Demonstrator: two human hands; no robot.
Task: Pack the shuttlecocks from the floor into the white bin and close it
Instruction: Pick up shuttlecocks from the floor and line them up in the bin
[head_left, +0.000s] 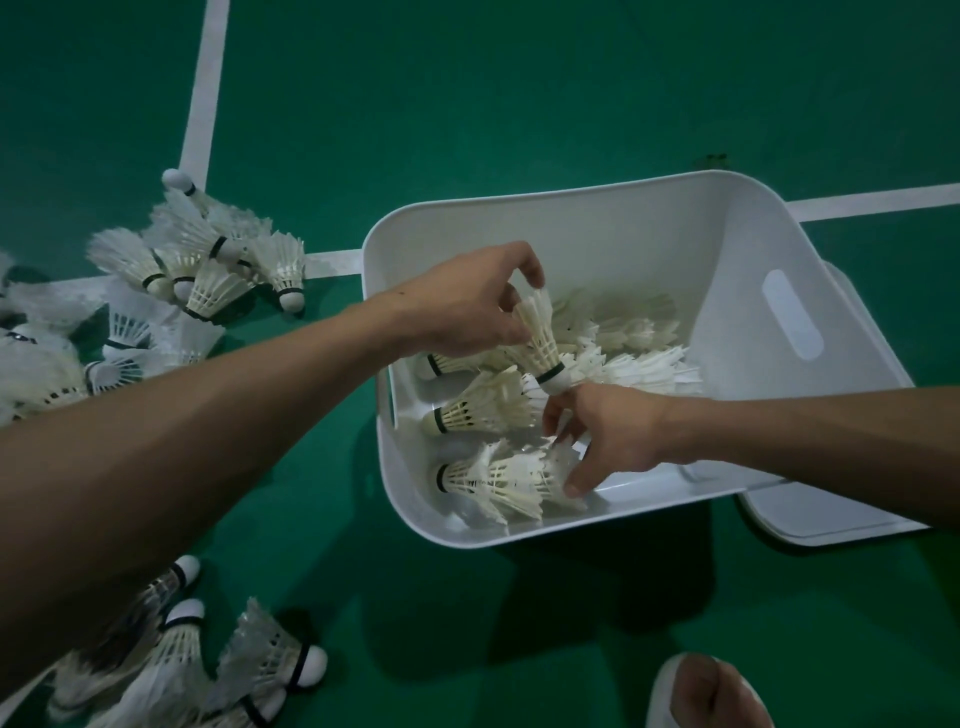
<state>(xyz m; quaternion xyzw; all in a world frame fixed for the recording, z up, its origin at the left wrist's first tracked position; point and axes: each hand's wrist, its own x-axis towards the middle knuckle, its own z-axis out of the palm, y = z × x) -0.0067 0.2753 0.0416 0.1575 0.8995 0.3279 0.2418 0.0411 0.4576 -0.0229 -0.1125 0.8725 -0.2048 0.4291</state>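
In the head view, a white bin (571, 218) is standing open on a green court floor (519, 104), right of centre, where two white court lines (208, 88) are meeting. A long handle slot (792, 314) is showing in its right wall. A flat white lid (841, 525) is lying on the floor against the bin's right near side, partly hidden under it. Both bare arms are reaching into the bin. The left hand (467, 306) is pinching a single shuttlecock (540, 343) by its feather skirt, fingers curled round the feathers, with the black-banded cork pointing down and right above the bin's contents. The right hand (597, 436) is gripping the feathered end of a nested row (498, 478) of shuttlecocks lying along the bin's near wall, thumb on the near side and fingers curled over the top; its knuckles are sitting just beneath the held shuttlecock's cork. A second row (478, 410) is lying beside it with its cork toward the left wall, and more shuttlecocks (634, 338) are lying heaped toward the far right of the bin floor. On the floor to the left, a loose pile (208, 260) of shuttlecocks is spreading over the court line, and another cluster (208, 654) is lying at the near left. A foot in a white slipper (696, 691) is showing at the near right edge.
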